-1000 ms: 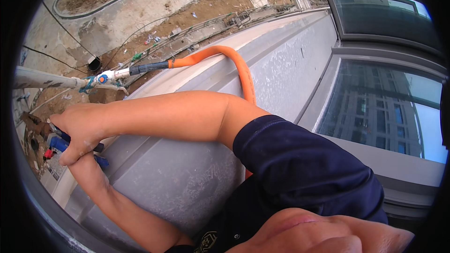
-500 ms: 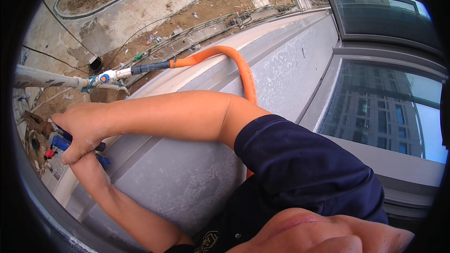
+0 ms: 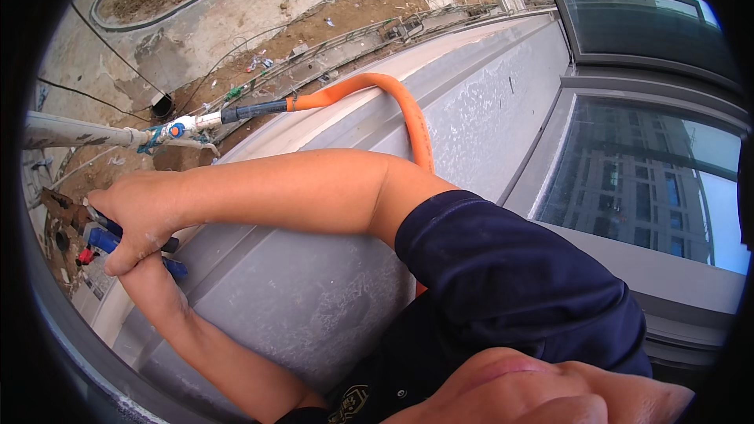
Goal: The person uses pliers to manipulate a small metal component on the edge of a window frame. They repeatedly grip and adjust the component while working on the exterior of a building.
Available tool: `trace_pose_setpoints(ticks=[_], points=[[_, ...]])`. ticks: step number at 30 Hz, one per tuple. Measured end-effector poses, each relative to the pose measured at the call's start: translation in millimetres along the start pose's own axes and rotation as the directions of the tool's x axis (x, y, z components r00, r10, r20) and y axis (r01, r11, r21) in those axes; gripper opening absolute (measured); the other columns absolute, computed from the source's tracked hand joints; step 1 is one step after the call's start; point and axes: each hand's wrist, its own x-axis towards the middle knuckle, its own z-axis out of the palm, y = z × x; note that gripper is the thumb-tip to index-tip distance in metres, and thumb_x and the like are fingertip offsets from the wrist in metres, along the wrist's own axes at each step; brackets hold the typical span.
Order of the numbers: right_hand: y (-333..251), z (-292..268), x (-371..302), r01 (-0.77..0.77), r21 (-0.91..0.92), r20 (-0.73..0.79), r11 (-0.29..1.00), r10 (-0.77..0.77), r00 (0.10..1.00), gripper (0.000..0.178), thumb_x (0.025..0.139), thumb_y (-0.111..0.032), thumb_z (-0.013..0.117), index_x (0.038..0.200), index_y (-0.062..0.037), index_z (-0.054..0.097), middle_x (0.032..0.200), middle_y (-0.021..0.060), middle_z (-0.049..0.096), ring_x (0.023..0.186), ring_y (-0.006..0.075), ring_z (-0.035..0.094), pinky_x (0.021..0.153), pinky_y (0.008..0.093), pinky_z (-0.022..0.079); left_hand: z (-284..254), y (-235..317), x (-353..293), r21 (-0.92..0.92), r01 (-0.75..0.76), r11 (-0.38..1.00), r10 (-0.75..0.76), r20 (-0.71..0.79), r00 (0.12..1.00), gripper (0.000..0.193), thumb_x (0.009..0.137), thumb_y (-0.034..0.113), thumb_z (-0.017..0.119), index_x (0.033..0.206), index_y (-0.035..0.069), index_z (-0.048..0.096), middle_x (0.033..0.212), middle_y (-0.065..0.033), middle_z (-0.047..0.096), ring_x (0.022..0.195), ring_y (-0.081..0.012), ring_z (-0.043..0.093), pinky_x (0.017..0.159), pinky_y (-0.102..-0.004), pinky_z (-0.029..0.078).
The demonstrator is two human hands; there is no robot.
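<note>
One tool (image 3: 104, 240), blue and black, partly hidden

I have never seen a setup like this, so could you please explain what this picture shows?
There is no machine here: these are a person's own bare arms, seen by a fisheye camera worn on the head and looking down, so straight edges bend. The right hand reaches to the left and grips a dark handle; blue parts show around it, but what tool it is I cannot tell. The left hand is hidden there; its forearm shows. An orange hose lies across the grey ledge. A window stands at the right.
</note>
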Motion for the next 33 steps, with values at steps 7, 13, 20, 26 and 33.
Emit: trace_pose_setpoints(ticks=[7,13,20,26,33], points=[[1,-1,1,0.03,0.001,-0.018,1.0,-0.03,0.999,0.074,0.064,-0.056,0.075,0.105,0.0035,0.058,0.091,0.0248,0.068,0.09,0.0417,0.066,0.082,0.0449,0.051,-6,-3,1,0.051,0.062,0.997,-0.065,0.062,0.996,0.04,0.093,0.01,0.062,0.13,-0.002,0.052,0.118,-0.0042,0.06,0.103,-0.0116,0.056,0.086,-0.0267,0.046],[-1,2,0,0.101,0.025,-0.045,0.995,-0.1,0.994,0.063,0.069,-0.048,0.075,0.099,0.0027,0.054,0.088,0.0253,0.066,0.086,0.0431,0.064,0.078,0.046,0.051,-6,-3,-3,0.018,0.065,0.998,-0.067,0.087,0.994,0.04,0.091,0.009,0.063,0.128,-0.003,0.054,0.119,-0.0054,0.06,0.106,-0.0133,0.056,0.088,-0.0279,0.047],[-4,-3,-3,0.065,0.044,-0.032,0.997,-0.063,0.997,0.063,0.07,-0.048,0.075,0.1,0.0029,0.053,0.089,0.0256,0.065,0.087,0.0435,0.064,0.079,0.0463,0.051,0,7,-3,0.063,0.085,0.994,-0.089,0.062,0.994,0.036,0.09,0.011,0.066,0.122,-0.003,0.058,0.113,-0.0052,0.062,0.1,-0.0129,0.058,0.084,-0.0284,0.048],[-6,-4,-5,0.059,0.022,-0.023,0.998,-0.059,0.998,0.063,0.07,-0.049,0.075,0.099,0.0035,0.054,0.086,0.0257,0.066,0.085,0.043,0.065,0.077,0.0461,0.051,1,7,-2,0.086,0.076,0.993,-0.081,0.058,0.995,0.038,0.091,0.011,0.064,0.125,-0.003,0.056,0.115,-0.005,0.061,0.1,-0.013,0.058,0.083,-0.0286,0.049],[-4,-2,-3,0.043,0.01,-0.02,0.999,-0.043,0.999,0.066,0.069,-0.051,0.075,0.101,0.0034,0.054,0.086,0.0256,0.066,0.084,0.0433,0.065,0.077,0.0463,0.052,0,7,-3,0.101,0.059,0.993,-0.064,0.045,0.997,0.036,0.093,0.01,0.061,0.126,-0.003,0.055,0.112,-0.0044,0.062,0.097,-0.0124,0.058,0.078,-0.0274,0.049]])
